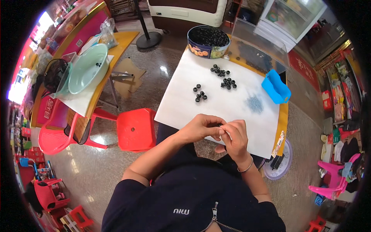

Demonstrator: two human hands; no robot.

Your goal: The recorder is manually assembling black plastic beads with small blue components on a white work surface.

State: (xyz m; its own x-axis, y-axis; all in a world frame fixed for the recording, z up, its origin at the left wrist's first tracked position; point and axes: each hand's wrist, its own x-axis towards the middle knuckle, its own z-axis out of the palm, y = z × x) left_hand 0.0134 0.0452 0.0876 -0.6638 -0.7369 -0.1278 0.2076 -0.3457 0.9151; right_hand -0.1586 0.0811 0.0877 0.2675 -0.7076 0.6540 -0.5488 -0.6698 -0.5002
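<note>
the left hand (201, 127) is curled narrow, thumb and fingers closed about a small black piece (219, 125) that mostly hides between them, and the right hand (236, 136) meets it there, its fingertips bunched close, though i can't tell whether they grip anything. both are over the near edge of the white sheet (176, 104), with loose black beads (199, 95) lying in clusters beyond them and a blue container (275, 88) farther off to the right.
</note>
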